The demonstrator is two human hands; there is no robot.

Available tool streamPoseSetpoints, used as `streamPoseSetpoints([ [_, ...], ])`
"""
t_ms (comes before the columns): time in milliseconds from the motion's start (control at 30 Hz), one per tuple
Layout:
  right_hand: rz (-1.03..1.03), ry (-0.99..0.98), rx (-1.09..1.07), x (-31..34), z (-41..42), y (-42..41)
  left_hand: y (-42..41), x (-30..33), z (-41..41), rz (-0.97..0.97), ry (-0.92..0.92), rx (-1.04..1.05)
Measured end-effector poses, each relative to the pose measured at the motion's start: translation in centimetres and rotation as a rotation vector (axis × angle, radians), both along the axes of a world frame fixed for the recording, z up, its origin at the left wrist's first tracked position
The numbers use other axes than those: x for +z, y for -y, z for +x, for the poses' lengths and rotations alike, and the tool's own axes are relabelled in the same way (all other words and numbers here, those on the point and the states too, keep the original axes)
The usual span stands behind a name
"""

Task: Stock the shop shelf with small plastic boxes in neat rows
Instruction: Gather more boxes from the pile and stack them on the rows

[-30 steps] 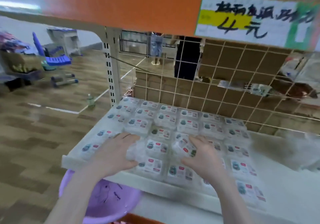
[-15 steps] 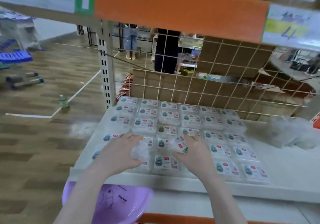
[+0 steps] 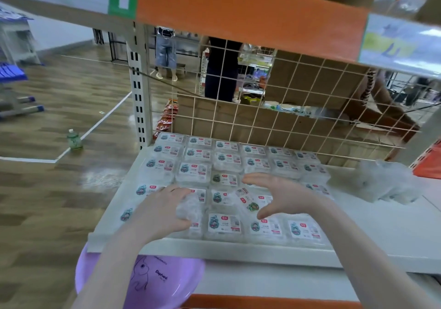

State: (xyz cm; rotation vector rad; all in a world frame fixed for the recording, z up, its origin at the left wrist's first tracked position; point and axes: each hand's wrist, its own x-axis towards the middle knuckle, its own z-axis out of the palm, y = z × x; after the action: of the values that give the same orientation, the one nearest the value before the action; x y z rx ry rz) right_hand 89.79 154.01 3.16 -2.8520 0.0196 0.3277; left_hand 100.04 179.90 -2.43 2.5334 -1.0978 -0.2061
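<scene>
Small clear plastic boxes with printed labels lie in rows on the white shelf. My left hand grips one clear box between thumb and fingers at the left front of the rows. One box lies tilted, out of line, in the middle. My right hand hovers just right of that box, with fingers stretched out, the thumb spread and nothing in it.
A crumpled clear plastic bag lies on the shelf's right side. A wire grid backs the shelf and an orange-edged shelf hangs overhead. A purple basin sits below the front edge. A bottle stands on the floor; people stand behind.
My right hand has come off the tilted box and spread open, shifting right. My left hand keeps its hold on the clear box.
</scene>
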Motion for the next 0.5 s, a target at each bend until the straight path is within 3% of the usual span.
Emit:
streamPoseSetpoints([
  [267, 0.016, -0.171, 0.098, -0.2, 2.2, 0.1, 0.1, -0.2, -0.1, -0.027, -0.022, 0.050],
  [500, -0.153, 0.053, -0.164, -2.4, 1.1, -1.1, 0.1, -0.6, -0.1, -0.058, -0.036, 0.089],
])
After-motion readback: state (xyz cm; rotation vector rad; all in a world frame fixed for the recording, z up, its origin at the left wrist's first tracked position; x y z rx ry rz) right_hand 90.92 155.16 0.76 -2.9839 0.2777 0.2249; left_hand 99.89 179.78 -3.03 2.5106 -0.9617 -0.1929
